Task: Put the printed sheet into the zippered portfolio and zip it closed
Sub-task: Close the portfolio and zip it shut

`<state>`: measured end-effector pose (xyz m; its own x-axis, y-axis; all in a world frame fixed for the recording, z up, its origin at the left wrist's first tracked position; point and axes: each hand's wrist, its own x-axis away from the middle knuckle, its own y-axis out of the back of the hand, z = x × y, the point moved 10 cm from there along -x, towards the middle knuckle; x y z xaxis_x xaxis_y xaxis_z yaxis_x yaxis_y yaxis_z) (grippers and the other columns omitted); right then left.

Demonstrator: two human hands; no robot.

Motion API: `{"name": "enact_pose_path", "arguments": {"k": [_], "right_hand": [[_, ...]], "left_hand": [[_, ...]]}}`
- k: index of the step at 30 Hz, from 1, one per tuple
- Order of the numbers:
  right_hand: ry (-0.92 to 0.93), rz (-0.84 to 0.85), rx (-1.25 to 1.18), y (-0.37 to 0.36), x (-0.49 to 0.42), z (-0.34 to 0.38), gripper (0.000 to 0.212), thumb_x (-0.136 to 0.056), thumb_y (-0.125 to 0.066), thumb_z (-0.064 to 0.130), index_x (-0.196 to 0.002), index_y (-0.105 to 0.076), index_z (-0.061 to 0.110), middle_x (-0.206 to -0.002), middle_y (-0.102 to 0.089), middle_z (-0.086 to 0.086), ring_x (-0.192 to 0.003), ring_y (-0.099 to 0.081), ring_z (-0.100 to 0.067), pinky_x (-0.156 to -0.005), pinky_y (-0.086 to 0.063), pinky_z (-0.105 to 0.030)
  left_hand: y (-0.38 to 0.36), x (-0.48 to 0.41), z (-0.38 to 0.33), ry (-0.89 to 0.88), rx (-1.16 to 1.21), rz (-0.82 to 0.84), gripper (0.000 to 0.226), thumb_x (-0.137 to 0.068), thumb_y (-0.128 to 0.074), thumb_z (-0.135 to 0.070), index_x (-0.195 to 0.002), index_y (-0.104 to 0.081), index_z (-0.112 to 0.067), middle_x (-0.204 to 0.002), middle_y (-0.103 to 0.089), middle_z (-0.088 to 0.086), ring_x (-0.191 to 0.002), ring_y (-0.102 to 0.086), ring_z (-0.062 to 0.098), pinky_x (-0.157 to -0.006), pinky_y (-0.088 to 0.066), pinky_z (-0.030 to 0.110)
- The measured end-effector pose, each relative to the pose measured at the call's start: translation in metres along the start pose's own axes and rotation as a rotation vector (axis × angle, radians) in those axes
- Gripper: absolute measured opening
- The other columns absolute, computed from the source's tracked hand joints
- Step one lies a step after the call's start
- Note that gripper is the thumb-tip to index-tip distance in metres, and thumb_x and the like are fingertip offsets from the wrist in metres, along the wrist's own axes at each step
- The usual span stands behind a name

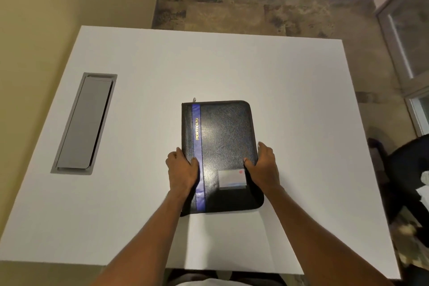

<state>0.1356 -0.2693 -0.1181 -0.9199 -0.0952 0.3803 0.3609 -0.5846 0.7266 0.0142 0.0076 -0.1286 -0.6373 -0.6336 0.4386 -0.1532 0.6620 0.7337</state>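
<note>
As portfolio (pixel 222 146) lies flat on table (pixel 290 100) | left hand (pixel 183 169), right hand (pixel 264 165) grip its sides

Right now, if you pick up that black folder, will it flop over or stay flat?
The folder probably stays flat: its cover looks thick and padded, and it seems zipped shut. It lies flat on the table, so it likely won't roll. The shiny cover might be slippery.

There are one portfolio (pixel 222 146), one table (pixel 232 65), one grey hatch (pixel 84 123) in its top, one zipper pull (pixel 194 99), one label card (pixel 232 179), and two hands, a left hand (pixel 182 169) and a right hand (pixel 264 167).
</note>
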Motion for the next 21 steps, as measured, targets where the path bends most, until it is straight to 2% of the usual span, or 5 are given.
{"name": "enact_pose_path", "arguments": {"k": [4, 8, 14, 18, 21], "right_hand": [[-0.129, 0.076, -0.159, -0.016, 0.006, -0.027, 0.049, -0.088, -0.075, 0.023, -0.131, -0.060, 0.005, -0.123, -0.061, -0.018, -0.115, -0.061, -0.037, -0.097, -0.054, -0.045], [-0.222, 0.053, -0.292, -0.015, 0.009, -0.036, 0.046, -0.080, -0.077, 0.006, -0.125, -0.068, 0.009, -0.120, -0.066, -0.016, -0.106, -0.066, -0.034, -0.089, -0.056, -0.038], [-0.191, -0.033, -0.363, -0.015, 0.000, -0.007, 0.048, -0.075, -0.075, -0.003, -0.122, -0.068, 0.008, -0.115, -0.066, -0.014, -0.102, -0.066, -0.032, -0.081, -0.050, -0.030], [-0.133, -0.043, -0.390, -0.021, -0.017, 0.037, 0.039, -0.073, -0.075, -0.004, -0.109, -0.071, 0.010, -0.104, -0.070, -0.011, -0.091, -0.069, -0.028, -0.070, -0.050, -0.022], [-0.073, -0.053, -0.398, -0.027, -0.033, 0.076, 0.035, -0.071, -0.074, -0.008, -0.096, -0.070, 0.016, -0.086, -0.066, 0.002, -0.072, -0.065, -0.013, -0.056, -0.045, -0.005]], "left_hand": [[-0.005, -0.002, 0.010, 0.033, 0.103, 0.016, 0.033, -0.092, -0.066, -0.020, -0.115, -0.062, 0.004, -0.119, -0.060, 0.026, -0.114, -0.057, 0.041, -0.101, -0.049, 0.047], [0.001, -0.005, 0.017, 0.132, 0.360, -0.016, 0.013, -0.082, -0.072, -0.007, -0.095, -0.070, -0.007, -0.085, -0.075, 0.009, -0.081, -0.073, 0.034, -0.075, -0.063, 0.044], [0.023, -0.021, 0.013, 0.093, 0.407, -0.008, 0.025, -0.079, -0.077, 0.000, -0.096, -0.072, -0.019, -0.073, -0.071, -0.015, -0.062, -0.066, 0.006, -0.054, -0.048, 0.019], [0.056, -0.050, 0.007, 0.072, 0.427, -0.040, 0.030, -0.084, -0.079, -0.003, -0.108, -0.072, -0.021, -0.082, -0.068, -0.016, -0.069, -0.063, -0.002, -0.056, -0.046, 0.011], [0.084, -0.081, 0.003, 0.064, 0.416, -0.066, 0.038, -0.086, -0.078, -0.003, -0.122, -0.071, -0.013, -0.095, -0.068, -0.003, -0.078, -0.068, 0.016, -0.076, -0.054, 0.026]]}}
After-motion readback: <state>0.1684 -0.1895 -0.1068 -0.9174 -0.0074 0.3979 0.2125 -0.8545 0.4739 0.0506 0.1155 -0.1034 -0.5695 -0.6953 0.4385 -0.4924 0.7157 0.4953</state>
